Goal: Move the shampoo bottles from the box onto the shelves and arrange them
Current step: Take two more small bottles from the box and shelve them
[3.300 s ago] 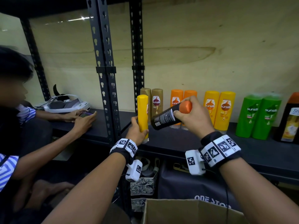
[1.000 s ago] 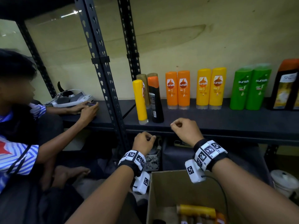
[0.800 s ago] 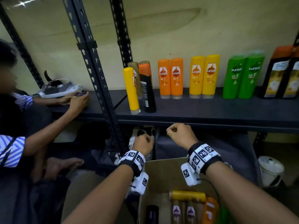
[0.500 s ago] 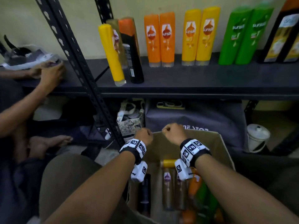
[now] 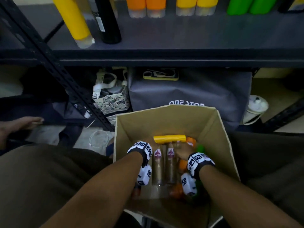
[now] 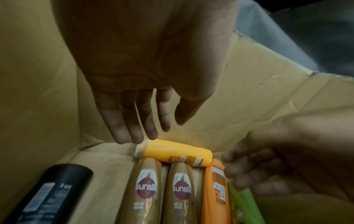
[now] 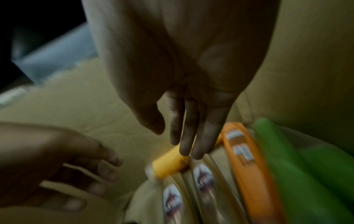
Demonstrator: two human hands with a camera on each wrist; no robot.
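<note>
Both hands are down inside the cardboard box [image 5: 166, 116], and neither holds anything. The left hand [image 6: 134, 84] has its fingers [image 6: 132, 131] straight and slightly spread, tips hovering at or just over the pale cap end of the yellow bottle [image 6: 178, 151]; whether they touch it cannot be told. The right hand [image 7: 187, 94] has its fingers [image 7: 193, 136] straight and close together, tips just above the other end of that same yellow bottle [image 7: 170, 165], though this view is blurred.

The yellow bottle lies flat, its long axis running crosswise from one hand to the other, so each hand sits near one end. In my judgement the left hand is the better placed to take it, with its fingertips already at the cap.

Nearer the wrists than the fingertips, two gold bottles [image 6: 162, 192] lie side by side, long axes pointing along the forearms, their tops butting against the yellow one. Beside them on the right-hand side lie an orange bottle [image 6: 216, 186] and a green bottle [image 6: 241, 201]; on the left-hand side a black bottle [image 6: 51, 191] lies apart, with bare box floor between.

Beyond the fingertips the yellow bottle lies close to the far wall of the box, leaving little room there; the way out is straight up.

Farther off, past the box rim, the shelf [image 5: 181, 38] already carries standing bottles, with bare board along its front edge.
</note>
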